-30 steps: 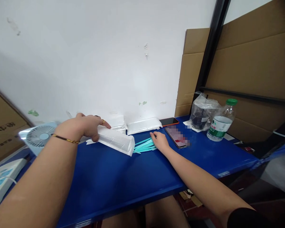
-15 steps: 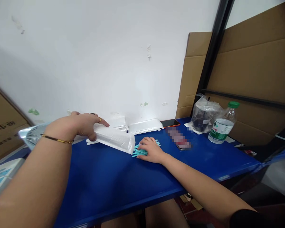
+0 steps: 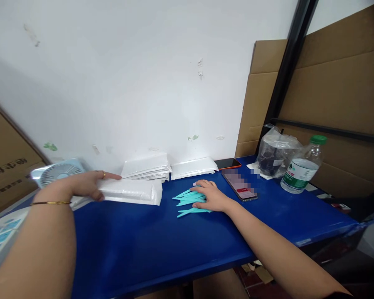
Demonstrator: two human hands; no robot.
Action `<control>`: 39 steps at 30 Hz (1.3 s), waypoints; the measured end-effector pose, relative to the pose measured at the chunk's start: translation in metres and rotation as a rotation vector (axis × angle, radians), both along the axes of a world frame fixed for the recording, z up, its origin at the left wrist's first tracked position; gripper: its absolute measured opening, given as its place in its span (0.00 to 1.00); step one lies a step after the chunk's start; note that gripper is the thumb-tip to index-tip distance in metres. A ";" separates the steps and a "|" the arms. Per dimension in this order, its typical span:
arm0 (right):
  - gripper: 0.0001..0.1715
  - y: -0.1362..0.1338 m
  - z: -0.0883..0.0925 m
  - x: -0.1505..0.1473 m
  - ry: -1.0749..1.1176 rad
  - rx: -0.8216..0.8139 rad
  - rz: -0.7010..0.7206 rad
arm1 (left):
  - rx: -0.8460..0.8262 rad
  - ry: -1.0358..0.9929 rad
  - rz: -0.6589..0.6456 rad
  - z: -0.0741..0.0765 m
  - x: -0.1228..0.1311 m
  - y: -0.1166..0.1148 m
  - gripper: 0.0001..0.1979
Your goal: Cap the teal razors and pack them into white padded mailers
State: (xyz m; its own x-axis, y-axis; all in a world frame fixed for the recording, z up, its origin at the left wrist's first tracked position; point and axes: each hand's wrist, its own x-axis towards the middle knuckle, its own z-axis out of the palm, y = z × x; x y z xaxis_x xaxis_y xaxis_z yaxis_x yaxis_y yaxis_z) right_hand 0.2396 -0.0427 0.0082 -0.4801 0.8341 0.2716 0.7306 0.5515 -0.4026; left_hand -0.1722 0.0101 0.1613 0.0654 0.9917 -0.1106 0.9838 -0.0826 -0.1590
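My left hand (image 3: 89,185) grips a white padded envelope (image 3: 132,192) at its left end, thumb along the front and index finger stretched along the back. The envelope lies low at the left of the blue table, over another white piece at its left end. My right hand (image 3: 212,196) rests on a loose pile of turquoise sticks (image 3: 187,198), its fingers apart and slightly bent. The sticks fan out to the left from under the fingers; their right ends are hidden by the palm.
Along the wall lie a stack of white envelopes (image 3: 148,166) and another white pile (image 3: 193,167). Two phones, a dark one (image 3: 229,163) and a lit one (image 3: 239,185), lie right of it. Beyond are a bagged cup (image 3: 274,155) and a water bottle (image 3: 301,170). A fan (image 3: 60,172) is at left.
My left hand has brought the envelope left and down, away from the sticks. My right hand stays at the sticks, which now lie more spread out. The view has shifted slightly.
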 end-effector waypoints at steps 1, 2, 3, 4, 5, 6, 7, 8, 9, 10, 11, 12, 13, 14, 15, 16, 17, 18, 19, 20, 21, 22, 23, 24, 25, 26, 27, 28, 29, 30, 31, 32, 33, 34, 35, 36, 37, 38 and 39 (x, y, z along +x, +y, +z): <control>0.37 0.001 0.001 0.005 0.015 -0.041 -0.006 | -0.150 -0.039 -0.015 -0.011 0.001 0.000 0.40; 0.40 0.002 0.003 0.009 0.030 -0.082 -0.022 | -0.200 -0.071 -0.039 -0.022 0.005 0.001 0.43; 0.42 0.004 0.003 0.014 0.043 -0.126 -0.045 | -0.218 -0.056 -0.033 -0.033 0.012 0.000 0.48; 0.43 0.006 0.003 0.017 0.049 -0.172 -0.066 | -0.194 -0.066 -0.071 -0.042 0.022 -0.001 0.51; 0.45 0.007 0.003 0.020 0.045 -0.217 -0.075 | -0.166 -0.097 -0.107 -0.051 0.034 -0.003 0.52; 0.46 0.009 0.002 0.021 0.036 -0.253 -0.072 | -0.162 -0.141 -0.155 -0.059 0.049 -0.005 0.50; 0.47 0.010 0.000 0.022 0.026 -0.276 -0.062 | -0.174 -0.200 -0.228 -0.068 0.065 -0.008 0.47; 0.46 0.010 -0.002 0.020 0.020 -0.283 -0.048 | -0.190 -0.275 -0.343 -0.077 0.083 -0.011 0.42; 0.45 0.009 -0.004 0.018 0.021 -0.270 -0.033 | -0.180 -0.352 -0.458 -0.086 0.101 -0.013 0.38; 0.43 0.007 -0.006 0.015 0.027 -0.245 -0.017 | -0.148 -0.420 -0.556 -0.095 0.118 -0.014 0.34; 0.41 0.006 -0.007 0.011 0.037 -0.215 0.000 | -0.089 -0.469 -0.629 -0.104 0.134 -0.015 0.31; 0.39 0.004 -0.006 0.008 0.048 -0.188 0.019 | -0.026 -0.495 -0.687 -0.113 0.146 -0.014 0.28; 0.36 0.003 -0.005 0.005 0.057 -0.169 0.038 | 0.017 -0.509 -0.734 -0.121 0.156 -0.013 0.25; 0.33 0.002 -0.002 0.003 0.066 -0.157 0.054 | 0.034 -0.514 -0.766 -0.128 0.162 -0.011 0.23; 0.29 0.004 0.002 0.002 0.077 -0.152 0.062 | 0.051 -0.520 -0.783 -0.133 0.165 -0.009 0.21; 0.26 0.007 0.008 0.002 0.087 -0.149 0.061 | 0.060 -0.522 -0.795 -0.138 0.167 -0.007 0.19; 0.23 0.011 0.014 0.003 0.093 -0.147 0.056 | 0.065 -0.523 -0.798 -0.141 0.166 -0.005 0.17; 0.21 0.016 0.019 0.004 0.088 -0.145 0.050 | 0.073 -0.530 -0.794 -0.144 0.166 -0.004 0.16; 0.19 0.023 0.025 0.005 0.074 -0.146 0.046 | 0.084 -0.543 -0.787 -0.145 0.165 -0.002 0.15; 0.16 0.030 0.029 0.005 0.055 -0.153 0.038 | 0.099 -0.563 -0.777 -0.147 0.166 -0.001 0.16; 0.15 0.036 0.032 0.005 0.036 -0.164 0.028 | 0.116 -0.584 -0.770 -0.148 0.167 -0.001 0.17; 0.14 0.042 0.034 0.003 0.029 -0.174 0.015 | 0.133 -0.601 -0.769 -0.149 0.170 0.000 0.19; 0.13 0.046 0.034 0.001 0.043 -0.179 -0.001 | 0.143 -0.608 -0.775 -0.149 0.173 0.000 0.19; 0.13 0.049 0.032 -0.001 0.079 -0.176 -0.018 | 0.145 -0.602 -0.784 -0.149 0.177 0.000 0.18; 0.14 0.051 0.030 -0.004 0.125 -0.166 -0.033 | 0.139 -0.589 -0.788 -0.149 0.180 0.000 0.15; 0.14 0.052 0.027 -0.006 0.171 -0.154 -0.043 | 0.125 -0.574 -0.785 -0.149 0.183 0.001 0.12; 0.15 0.051 0.025 -0.008 0.209 -0.149 -0.049 | 0.107 -0.564 -0.777 -0.148 0.185 0.001 0.09; 0.15 0.049 0.023 -0.009 0.236 -0.151 -0.051 | 0.092 -0.563 -0.762 -0.148 0.186 0.002 0.06; 0.17 0.047 0.022 -0.008 0.250 -0.163 -0.044 | 0.081 -0.568 -0.743 -0.148 0.185 0.003 0.05; 0.18 0.045 0.021 -0.007 0.254 -0.188 -0.028 | 0.079 -0.579 -0.714 -0.148 0.184 0.004 0.04; 0.19 0.043 0.021 -0.005 0.252 -0.218 -0.006 | 0.087 -0.593 -0.676 -0.148 0.182 0.005 0.04; 0.20 0.041 0.021 -0.003 0.249 -0.250 0.016 | 0.104 -0.610 -0.631 -0.148 0.180 0.006 0.04; 0.21 0.040 0.020 -0.001 0.246 -0.278 0.036 | 0.124 -0.625 -0.583 -0.148 0.178 0.008 0.04; 0.20 0.039 0.020 0.001 0.244 -0.298 0.046 | 0.143 -0.635 -0.540 -0.149 0.176 0.008 0.04; 0.19 0.040 0.019 0.002 0.245 -0.309 0.043 | 0.159 -0.638 -0.508 -0.149 0.175 0.009 0.04; 0.18 0.041 0.017 0.003 0.250 -0.308 0.030 | 0.171 -0.635 -0.490 -0.149 0.174 0.010 0.05; 0.18 0.042 0.014 0.004 0.255 -0.301 0.014 | 0.176 -0.627 -0.482 -0.149 0.173 0.010 0.05; 0.17 0.045 0.012 0.005 0.256 -0.294 0.001 | 0.178 -0.616 -0.477 -0.149 0.173 0.010 0.05; 0.17 0.047 0.008 0.006 0.252 -0.288 -0.012 | 0.180 -0.603 -0.472 -0.150 0.173 0.010 0.05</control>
State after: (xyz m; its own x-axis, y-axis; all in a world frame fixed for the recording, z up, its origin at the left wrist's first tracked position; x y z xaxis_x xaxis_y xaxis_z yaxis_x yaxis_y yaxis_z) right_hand 0.2460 0.0045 0.0165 -0.4181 0.8986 0.1335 0.5942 0.3816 -0.7080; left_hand 0.0010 0.0202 0.0115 0.4818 0.8435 0.2377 0.7718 -0.5368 0.3408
